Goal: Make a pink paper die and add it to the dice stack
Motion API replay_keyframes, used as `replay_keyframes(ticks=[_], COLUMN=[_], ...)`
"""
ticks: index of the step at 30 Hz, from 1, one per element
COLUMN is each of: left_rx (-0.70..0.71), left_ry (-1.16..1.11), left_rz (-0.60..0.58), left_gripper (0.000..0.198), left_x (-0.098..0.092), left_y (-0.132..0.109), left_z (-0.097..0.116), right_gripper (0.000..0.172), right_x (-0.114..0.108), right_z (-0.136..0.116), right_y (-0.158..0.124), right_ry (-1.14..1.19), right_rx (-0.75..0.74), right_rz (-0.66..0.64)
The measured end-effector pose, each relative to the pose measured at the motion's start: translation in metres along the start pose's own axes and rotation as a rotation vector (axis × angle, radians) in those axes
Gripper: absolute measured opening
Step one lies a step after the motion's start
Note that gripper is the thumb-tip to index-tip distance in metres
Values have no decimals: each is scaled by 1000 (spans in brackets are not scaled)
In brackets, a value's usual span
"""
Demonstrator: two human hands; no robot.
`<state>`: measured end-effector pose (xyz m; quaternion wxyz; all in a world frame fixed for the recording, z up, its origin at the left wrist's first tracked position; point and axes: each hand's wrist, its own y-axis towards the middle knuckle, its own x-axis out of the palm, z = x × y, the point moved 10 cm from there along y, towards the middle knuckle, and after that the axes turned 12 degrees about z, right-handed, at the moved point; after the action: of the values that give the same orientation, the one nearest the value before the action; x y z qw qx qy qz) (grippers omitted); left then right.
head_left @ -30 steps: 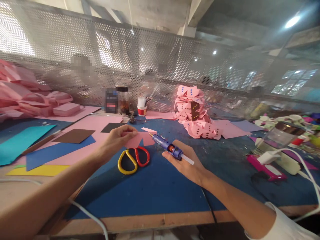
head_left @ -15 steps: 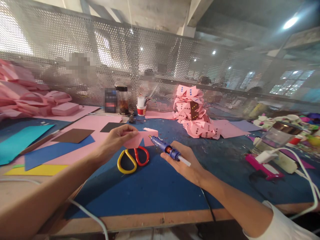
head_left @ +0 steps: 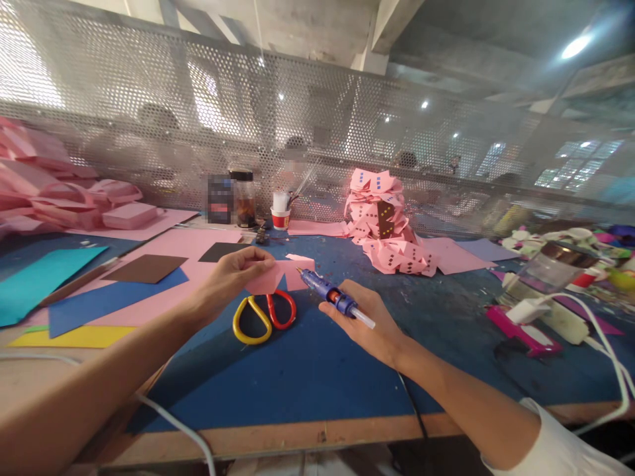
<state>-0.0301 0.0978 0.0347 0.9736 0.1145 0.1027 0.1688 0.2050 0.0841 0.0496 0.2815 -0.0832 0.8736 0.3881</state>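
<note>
My left hand [head_left: 233, 272] pinches a folded pink paper piece [head_left: 282, 274] above the blue mat. In my right hand [head_left: 370, 324] is a blue hot glue gun [head_left: 330, 293], fingers wrapped round its grip. Its nozzle points at the right edge of the pink piece and nearly touches it. A clear glue stick juts from the gun's rear. Scissors [head_left: 265, 315] with one yellow and one red handle lie on the mat just below the paper.
A heap of pink dotted paper pieces [head_left: 387, 228] stands at the back centre. Pink folded stock [head_left: 64, 192] piles at far left. Coloured sheets [head_left: 99, 291] lie left. A jar [head_left: 244, 198] and cup [head_left: 281, 211] stand by the mesh screen [head_left: 297, 125]. A power strip [head_left: 550, 314] and cords sit right.
The glue gun's nozzle has edged slightly left and closer to the pink piece. My left hand has held the paper still.
</note>
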Motion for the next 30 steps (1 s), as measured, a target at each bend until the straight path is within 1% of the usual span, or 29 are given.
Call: replay_keyframes(ticks=[14,24,30], left_rx=[-31,12,-21], left_ry=[-37,2,-22], left_rz=[-20,-20,-19], left_gripper=[35,34,37], left_x=[4,3,4], left_y=[-2,-1,-3], left_z=[-1,0,2], right_gripper=[31,32,30], right_x=[1,3,4], right_z=[0,3,4], right_y=[1,0,1], right_ry=[-44,-65,-87], right_rx=[-4,-6,0], right_rz=[-6,-14,-30])
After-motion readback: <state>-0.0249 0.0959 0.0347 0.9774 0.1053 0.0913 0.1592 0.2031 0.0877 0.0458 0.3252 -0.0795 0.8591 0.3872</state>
